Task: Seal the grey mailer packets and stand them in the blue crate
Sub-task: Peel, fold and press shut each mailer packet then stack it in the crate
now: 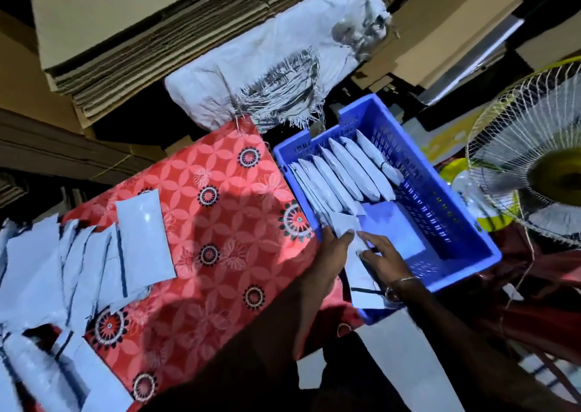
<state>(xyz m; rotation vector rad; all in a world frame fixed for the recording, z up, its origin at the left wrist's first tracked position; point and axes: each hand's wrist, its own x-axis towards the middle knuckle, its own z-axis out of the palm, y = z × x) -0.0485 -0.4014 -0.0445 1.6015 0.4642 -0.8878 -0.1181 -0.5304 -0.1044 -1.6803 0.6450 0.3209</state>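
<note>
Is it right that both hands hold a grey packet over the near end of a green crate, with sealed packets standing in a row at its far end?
Not quite: the crate is blue, as the head view shows. Both the left hand and the right hand hold the packet there.

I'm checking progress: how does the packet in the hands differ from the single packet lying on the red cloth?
The held packet is gripped by both the left hand and right hand at the blue crate's near corner; the packet on the red cloth lies flat, untouched. The held one is partly hidden by fingers, the other fully visible. Both are pale grey mailers.
</note>
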